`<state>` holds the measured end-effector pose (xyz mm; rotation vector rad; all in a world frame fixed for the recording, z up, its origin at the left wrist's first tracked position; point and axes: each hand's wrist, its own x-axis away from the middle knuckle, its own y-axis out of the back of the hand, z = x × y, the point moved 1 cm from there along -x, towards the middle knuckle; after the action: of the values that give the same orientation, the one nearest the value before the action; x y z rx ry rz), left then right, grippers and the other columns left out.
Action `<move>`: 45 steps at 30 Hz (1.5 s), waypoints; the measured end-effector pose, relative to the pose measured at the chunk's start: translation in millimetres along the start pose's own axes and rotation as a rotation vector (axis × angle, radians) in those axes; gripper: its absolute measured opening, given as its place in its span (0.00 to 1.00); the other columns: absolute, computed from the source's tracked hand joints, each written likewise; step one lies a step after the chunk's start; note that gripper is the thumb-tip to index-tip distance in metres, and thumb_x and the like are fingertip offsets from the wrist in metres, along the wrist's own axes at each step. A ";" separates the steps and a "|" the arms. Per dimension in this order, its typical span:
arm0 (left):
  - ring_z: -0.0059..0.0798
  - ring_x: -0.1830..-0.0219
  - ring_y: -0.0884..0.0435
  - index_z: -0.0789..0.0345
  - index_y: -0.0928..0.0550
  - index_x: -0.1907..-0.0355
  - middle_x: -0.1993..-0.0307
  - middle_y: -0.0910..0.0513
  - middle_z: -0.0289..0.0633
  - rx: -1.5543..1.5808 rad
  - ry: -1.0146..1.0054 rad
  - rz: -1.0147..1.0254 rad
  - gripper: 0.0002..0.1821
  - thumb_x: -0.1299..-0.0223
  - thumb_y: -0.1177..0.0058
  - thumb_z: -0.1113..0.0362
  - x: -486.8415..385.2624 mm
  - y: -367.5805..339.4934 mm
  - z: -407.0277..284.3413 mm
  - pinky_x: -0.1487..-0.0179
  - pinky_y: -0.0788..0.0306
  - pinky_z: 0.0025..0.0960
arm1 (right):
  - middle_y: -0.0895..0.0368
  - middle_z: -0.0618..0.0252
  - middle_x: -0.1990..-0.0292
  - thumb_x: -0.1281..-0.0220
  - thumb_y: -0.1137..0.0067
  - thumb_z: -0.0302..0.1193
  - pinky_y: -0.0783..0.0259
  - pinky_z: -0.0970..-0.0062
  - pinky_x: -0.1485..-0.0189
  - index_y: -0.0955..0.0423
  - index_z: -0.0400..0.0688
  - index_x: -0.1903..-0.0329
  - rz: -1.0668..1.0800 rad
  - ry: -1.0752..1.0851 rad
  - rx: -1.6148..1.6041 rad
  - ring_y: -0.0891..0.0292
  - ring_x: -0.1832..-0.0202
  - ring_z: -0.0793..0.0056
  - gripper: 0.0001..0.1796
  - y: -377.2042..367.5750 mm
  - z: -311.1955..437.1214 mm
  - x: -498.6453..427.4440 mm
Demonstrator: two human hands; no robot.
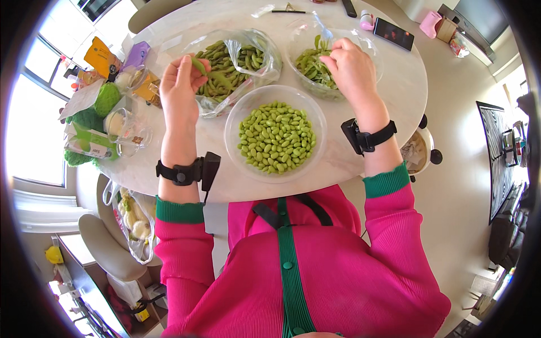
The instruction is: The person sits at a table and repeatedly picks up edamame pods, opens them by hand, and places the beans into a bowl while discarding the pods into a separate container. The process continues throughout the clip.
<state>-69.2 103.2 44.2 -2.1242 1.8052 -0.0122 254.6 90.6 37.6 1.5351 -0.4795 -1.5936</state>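
Observation:
My left hand [179, 86] pinches a green edamame pod [198, 66] between thumb and fingers. It is beside the left edge of an open clear plastic bag [270, 69] full of unshelled edamame pods [222, 80]. Over a clear bowl [327, 94] at the right is my right hand [353, 65], fingers curled and fingertips close to the flattened pods [310, 65] inside. Whether those fingers hold anything is hidden. Between my forearms, nearer my body, stands a round translucent bowl [233, 139] with many shelled green beans [277, 139] in it.
On the marble-look table [338, 162], packages, a green vegetable [107, 99] and clear plastic cups [122, 124] crowd the left side. A phone [394, 34] and a pink-capped bottle [366, 20] lie at the far right. A bag of produce [135, 219] rests on a chair at the left.

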 end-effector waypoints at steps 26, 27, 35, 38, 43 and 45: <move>0.12 0.72 0.28 0.71 0.21 0.49 0.67 0.18 0.32 -0.094 0.310 0.577 0.13 0.29 0.45 0.66 91.9 -53.7 11.6 0.69 0.35 0.17 | 0.17 0.56 0.70 0.42 0.35 0.22 0.25 0.71 0.66 0.17 0.38 0.62 0.168 0.033 -0.927 0.19 0.70 0.62 0.05 36.1 84.6 38.8; 0.13 0.71 0.26 0.72 0.21 0.48 0.67 0.18 0.32 -0.156 0.291 0.574 0.13 0.30 0.45 0.67 92.3 -52.9 11.9 0.68 0.34 0.18 | 0.17 0.56 0.70 0.42 0.35 0.22 0.25 0.70 0.66 0.17 0.37 0.62 0.166 0.048 -0.914 0.19 0.70 0.61 0.05 36.6 83.5 39.8; 0.14 0.66 0.22 0.72 0.17 0.53 0.68 0.16 0.34 -0.619 0.018 0.484 0.10 0.37 0.41 0.73 105.1 -51.4 2.1 0.61 0.28 0.22 | 0.18 0.53 0.71 0.42 0.37 0.25 0.25 0.67 0.67 0.18 0.37 0.62 0.245 0.023 -0.858 0.20 0.70 0.57 0.06 36.4 83.5 46.9; 0.17 0.66 0.21 0.72 0.16 0.56 0.68 0.16 0.36 -0.660 -0.029 0.426 0.09 0.39 0.40 0.74 109.1 -52.6 1.5 0.61 0.28 0.23 | 0.18 0.53 0.71 0.45 0.36 0.25 0.25 0.67 0.67 0.18 0.37 0.63 0.227 0.048 -0.836 0.20 0.71 0.57 0.07 35.7 84.4 47.1; 0.22 0.67 0.20 0.73 0.15 0.56 0.67 0.15 0.40 -0.670 -0.217 0.421 0.10 0.40 0.39 0.75 108.9 -53.9 6.9 0.60 0.27 0.26 | 0.18 0.53 0.72 0.48 0.35 0.24 0.25 0.67 0.68 0.20 0.36 0.66 0.252 -0.008 -0.892 0.20 0.72 0.58 0.06 36.9 85.4 47.2; 0.23 0.67 0.20 0.73 0.15 0.56 0.66 0.15 0.41 -0.649 -0.205 0.420 0.10 0.40 0.40 0.75 110.0 -53.1 8.3 0.60 0.27 0.26 | 0.18 0.53 0.72 0.49 0.35 0.24 0.25 0.67 0.68 0.21 0.36 0.68 0.251 -0.021 -0.907 0.20 0.72 0.59 0.06 37.7 86.0 47.3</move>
<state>4.0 6.6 26.8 -1.9500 2.2906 0.9743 190.3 8.6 52.0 0.7330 0.0643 -1.3396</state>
